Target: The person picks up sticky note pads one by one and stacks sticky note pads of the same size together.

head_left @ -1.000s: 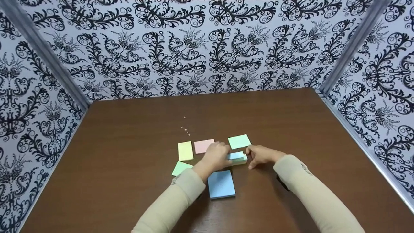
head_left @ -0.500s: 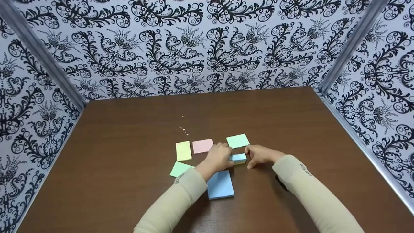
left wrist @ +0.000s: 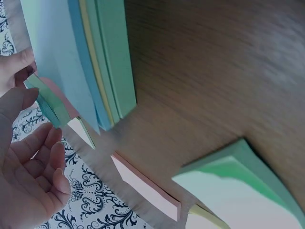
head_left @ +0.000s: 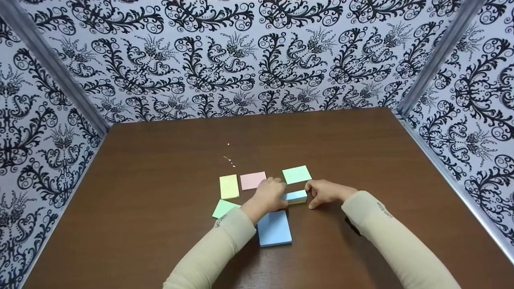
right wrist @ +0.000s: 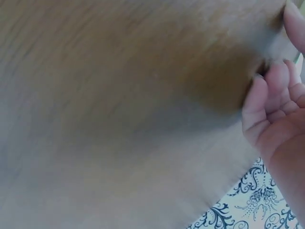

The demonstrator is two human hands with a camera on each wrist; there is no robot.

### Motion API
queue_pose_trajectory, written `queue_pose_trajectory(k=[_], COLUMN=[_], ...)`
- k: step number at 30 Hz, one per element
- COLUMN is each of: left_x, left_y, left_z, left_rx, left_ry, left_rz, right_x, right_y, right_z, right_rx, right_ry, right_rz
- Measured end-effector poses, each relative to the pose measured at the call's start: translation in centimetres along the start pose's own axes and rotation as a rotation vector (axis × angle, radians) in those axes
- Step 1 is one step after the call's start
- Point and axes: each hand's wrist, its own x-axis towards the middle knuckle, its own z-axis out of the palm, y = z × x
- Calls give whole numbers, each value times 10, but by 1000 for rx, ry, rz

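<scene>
From here I can't read the lettering behind the right hand; the left hand hides part of the blue-topped stack.

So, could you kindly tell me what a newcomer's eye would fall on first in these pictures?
Probably the black-and-white scrollwork wall behind the plain brown table. Next, at the table's middle, the blue-topped stack, its left end gripped by the left hand, with the right hand close at its other end. The large blue pad, nearest the person, stands out too.
</scene>
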Motion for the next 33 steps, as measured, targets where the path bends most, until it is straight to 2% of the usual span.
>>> queue_pose_trajectory(k=[8,13,17,24,33], left_x=[-1,-1,-1,0,-2], left_y=[-5,-5,-4,-3,-1], left_z=[4,3,1,1,3], left_rx=[29,44,44,49,62], left_ry=[15,27,31,5,20], left_rz=[19,31,28,15,9], right_x=[-5,-2,-1,-1,-2], right_y=[-14,-24,-28,-30,-30], right_z=[-3,0,2,4,6], right_rx=[-49,-201,-273,-287,-280], right_ry=[-8,35,48,51,71], right_rz=[-28,-67,-40,-9,-42])
